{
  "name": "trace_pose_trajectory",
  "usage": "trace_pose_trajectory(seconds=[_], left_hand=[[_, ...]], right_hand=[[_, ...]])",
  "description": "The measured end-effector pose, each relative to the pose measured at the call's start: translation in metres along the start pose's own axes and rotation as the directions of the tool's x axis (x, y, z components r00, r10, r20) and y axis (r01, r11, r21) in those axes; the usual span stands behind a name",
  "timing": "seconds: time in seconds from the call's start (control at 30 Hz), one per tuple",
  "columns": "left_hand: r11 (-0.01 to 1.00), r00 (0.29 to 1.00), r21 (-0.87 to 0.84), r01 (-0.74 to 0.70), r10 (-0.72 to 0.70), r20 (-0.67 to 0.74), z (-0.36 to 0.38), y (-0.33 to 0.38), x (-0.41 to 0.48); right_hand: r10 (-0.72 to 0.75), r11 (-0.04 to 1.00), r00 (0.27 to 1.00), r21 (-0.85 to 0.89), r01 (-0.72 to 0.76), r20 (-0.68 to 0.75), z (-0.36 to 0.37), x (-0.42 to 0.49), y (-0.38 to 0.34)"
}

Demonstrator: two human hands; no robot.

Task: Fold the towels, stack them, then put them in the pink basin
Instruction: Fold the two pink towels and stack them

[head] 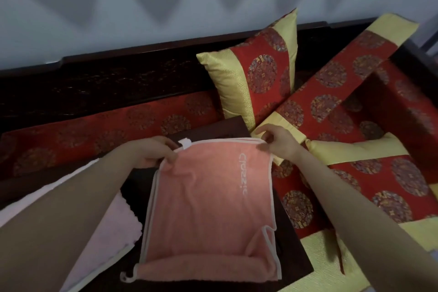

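1. The left hand (154,152) pinched the salmon towel's (206,197) far left corner, and the right hand (277,142) pinched its far right corner.
2. The towel lay spread across the dark surface (288,239), bunched along the near edge.
3. A pale pink towel (106,232) lay at the left edge.
4. A red-and-gold cushion (256,78) stood beyond the far right corner.

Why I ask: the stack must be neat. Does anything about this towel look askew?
Yes. The salmon-pink towel, pinched at its far corners by the left hand and right hand, lies unevenly: its near end is bunched into a roll and the near right corner is flipped over.
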State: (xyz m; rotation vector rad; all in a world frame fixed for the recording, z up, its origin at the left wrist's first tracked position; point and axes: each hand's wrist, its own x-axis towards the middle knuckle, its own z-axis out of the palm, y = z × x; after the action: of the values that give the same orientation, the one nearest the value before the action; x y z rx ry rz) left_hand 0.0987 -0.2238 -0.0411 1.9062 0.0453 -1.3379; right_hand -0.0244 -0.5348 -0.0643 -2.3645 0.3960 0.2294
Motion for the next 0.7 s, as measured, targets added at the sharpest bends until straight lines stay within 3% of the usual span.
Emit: trace_pose_trajectory(seconds=[0.1, 0.2, 0.27, 0.33, 0.4, 0.53, 0.7], left_hand=[[0.992, 0.98, 0.121, -0.048, 0.023, 0.197, -0.006, 0.023, -0.041], [0.983, 0.975, -0.078, -0.169, 0.178, 0.13, -0.025, 0.045, -0.083], [0.953, 0.963, -0.192, -0.234, 0.255, 0.09, -0.038, 0.062, -0.111], [0.937, 0.955, -0.247, -0.248, 0.279, 0.102, -0.047, 0.075, -0.135], [0.951, 0.948, -0.218, -0.219, 0.26, 0.183, -0.049, 0.084, -0.155], [0.98, 0.897, -0.106, -0.167, 0.196, 0.397, -0.042, 0.085, -0.171], [0.959, 0.834, -0.247, -0.139, 0.248, 0.492, -0.041, 0.073, -0.167]], right_hand=[[-0.141, 0.99, 0.99, -0.005, 0.141, 0.0, -0.038, -0.005, -0.022], [-0.238, 0.962, 0.965, 0.108, 0.249, -0.108, -0.082, -0.018, -0.06], [-0.245, 0.934, 0.965, 0.246, 0.261, -0.094, -0.113, -0.031, -0.09], [-0.226, 0.881, 0.973, 0.435, 0.186, 0.042, -0.139, -0.044, -0.114], [-0.229, 0.862, 0.938, 0.502, 0.072, 0.259, -0.16, -0.06, -0.134], [-0.246, 0.899, 0.801, 0.437, -0.021, 0.545, -0.175, -0.077, -0.148], [-0.316, 0.805, 0.607, 0.545, -0.235, 0.729, -0.173, -0.078, -0.139]])
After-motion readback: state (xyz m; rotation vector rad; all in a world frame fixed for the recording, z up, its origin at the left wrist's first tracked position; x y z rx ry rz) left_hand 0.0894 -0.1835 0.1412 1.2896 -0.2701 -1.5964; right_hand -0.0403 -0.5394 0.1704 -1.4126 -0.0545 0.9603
